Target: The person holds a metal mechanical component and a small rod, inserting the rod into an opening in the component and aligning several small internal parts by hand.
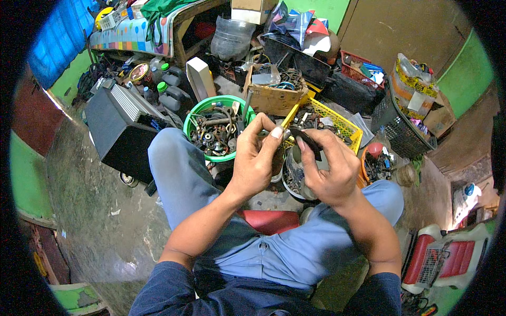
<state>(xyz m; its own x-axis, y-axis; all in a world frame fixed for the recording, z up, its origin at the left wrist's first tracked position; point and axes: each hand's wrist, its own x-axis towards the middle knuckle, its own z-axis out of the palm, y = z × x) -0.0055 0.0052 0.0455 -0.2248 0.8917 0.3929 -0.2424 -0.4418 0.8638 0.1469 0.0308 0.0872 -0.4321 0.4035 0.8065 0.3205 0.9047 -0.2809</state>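
Observation:
Both my hands meet in front of me, above my knees. My right hand (332, 166) is closed round a dark, curved black part (307, 143) whose exact kind I cannot make out. Thumb and forefinger of my left hand (257, 158) pinch a small greyish metal piece (286, 135) at the black part's left end; whether the two are joined is hidden by the fingers. Beyond my left hand stands a green basin (191, 117) heaped with metal parts and bolts. A yellow basket (337, 111) with more small parts lies behind my right hand, and a round pale container (295, 184) sits beneath it.
A black box-shaped case (117, 139) stands left of my knee. Further back are a wooden crate (274, 98), plastic bottles (171, 95) and a dark basket (400, 118). An orange basin (363, 163) with parts sits by my right knee. Concrete floor (105, 226) stretches to the left.

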